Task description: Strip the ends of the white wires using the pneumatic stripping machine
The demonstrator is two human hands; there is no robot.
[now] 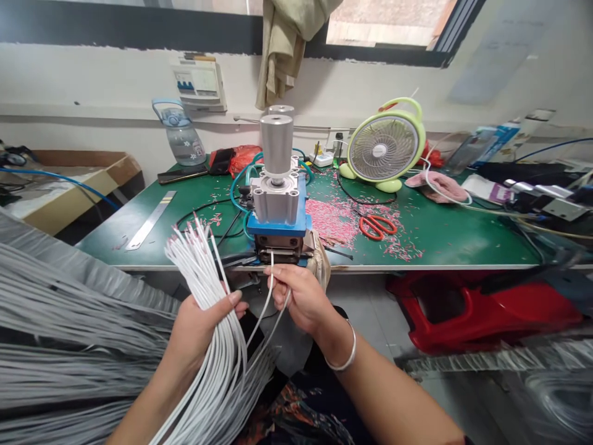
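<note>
My left hand point(202, 324) is wrapped round a thick bundle of white cables point(217, 346), whose pinkish ends fan out above the thumb. My right hand point(299, 293) pinches a single white cable point(272, 278) just below its upper end. That end reaches into the slot at the front of a blue and silver pneumatic press point(277, 204), which stands at the table's near edge. A second strand runs down from beneath the right fingers. The very tip of the pinched cable is hidden inside the machine.
Pink scraps point(331, 221) litter the green table point(463, 232) around red-handled scissors point(377, 227). A green fan point(383, 148) stands behind them. A metal ruler point(151, 220) and a water bottle point(181, 139) are on the left. More cables point(69, 321) hang at far left; a red stool point(486, 303) stands lower right.
</note>
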